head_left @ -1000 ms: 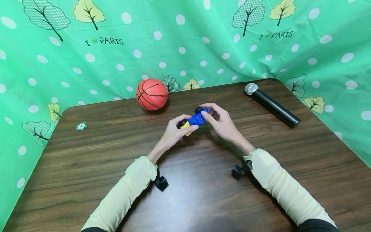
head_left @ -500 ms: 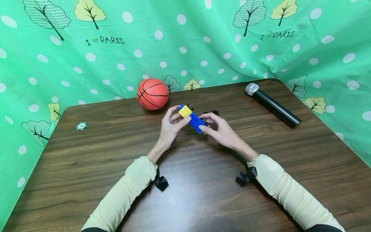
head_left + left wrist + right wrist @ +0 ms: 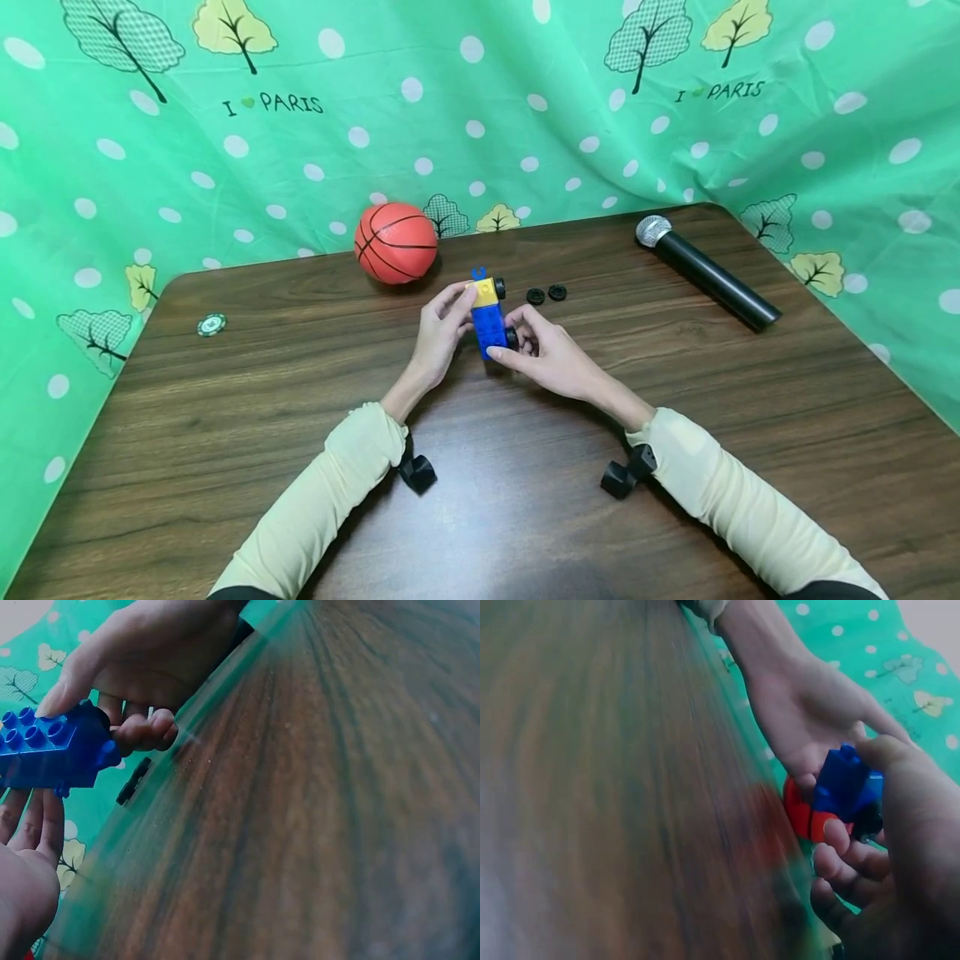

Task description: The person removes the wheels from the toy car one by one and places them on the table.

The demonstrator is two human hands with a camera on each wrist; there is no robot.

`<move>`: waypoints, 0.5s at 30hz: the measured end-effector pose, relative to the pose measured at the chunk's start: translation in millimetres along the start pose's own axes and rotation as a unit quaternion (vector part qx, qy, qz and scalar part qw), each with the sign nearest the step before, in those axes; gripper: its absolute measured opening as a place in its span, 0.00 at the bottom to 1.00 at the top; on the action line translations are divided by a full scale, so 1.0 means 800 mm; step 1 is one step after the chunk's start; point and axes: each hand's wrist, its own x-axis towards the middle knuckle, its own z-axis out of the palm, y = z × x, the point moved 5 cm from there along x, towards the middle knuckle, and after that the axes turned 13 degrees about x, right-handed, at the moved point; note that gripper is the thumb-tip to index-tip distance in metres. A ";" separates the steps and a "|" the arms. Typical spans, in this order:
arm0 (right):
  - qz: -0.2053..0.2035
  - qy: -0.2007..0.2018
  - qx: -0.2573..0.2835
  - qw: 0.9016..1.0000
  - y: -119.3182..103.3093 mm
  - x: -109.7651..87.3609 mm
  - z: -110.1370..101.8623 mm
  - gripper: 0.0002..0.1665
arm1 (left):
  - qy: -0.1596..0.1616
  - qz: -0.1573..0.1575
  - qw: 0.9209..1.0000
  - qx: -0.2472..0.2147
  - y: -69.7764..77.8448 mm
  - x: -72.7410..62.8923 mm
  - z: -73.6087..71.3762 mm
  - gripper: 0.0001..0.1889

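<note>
Both hands are on a toy vehicle of blue and yellow studded plastic bricks [image 3: 491, 326], which sits between them and is held up off the dark wood-grain table [image 3: 517, 508]. Its long axis points almost straight away from the person, the far end leaning slightly toward the left hand [image 3: 441, 332]. That hand grips the yellow end, thumb on top, with a small blue clip [image 3: 478, 272] jutting out just beyond. The right hand [image 3: 553, 358] pinches the nearer blue end, its thumb on the corner and its fingers curled beside a black wheel [image 3: 512, 337]. A second black wheel [image 3: 500, 288] stands at the yellow end, also on the side facing the right hand; the left hand partly covers the opposite side, so I cannot tell what is mounted there.

Two loose black ribbed discs [image 3: 535, 297] lie just beyond the right hand's fingers, nearer to it than to the left. An orange-red basketball [image 3: 395, 243] rests beyond the left hand; a black microphone with a silver mesh head [image 3: 708, 275] lies well to the right of the right hand.
</note>
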 end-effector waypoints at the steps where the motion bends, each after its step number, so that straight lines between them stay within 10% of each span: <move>1: -0.003 0.000 -0.006 1.000 -0.001 0.000 0.002 0.21 | 0.001 -0.003 1.000 -0.002 0.000 0.000 -0.001 0.18; 15: -0.061 0.043 -0.040 0.996 -0.006 0.006 0.001 0.14 | 0.008 0.016 0.997 0.070 0.003 0.000 -0.003 0.21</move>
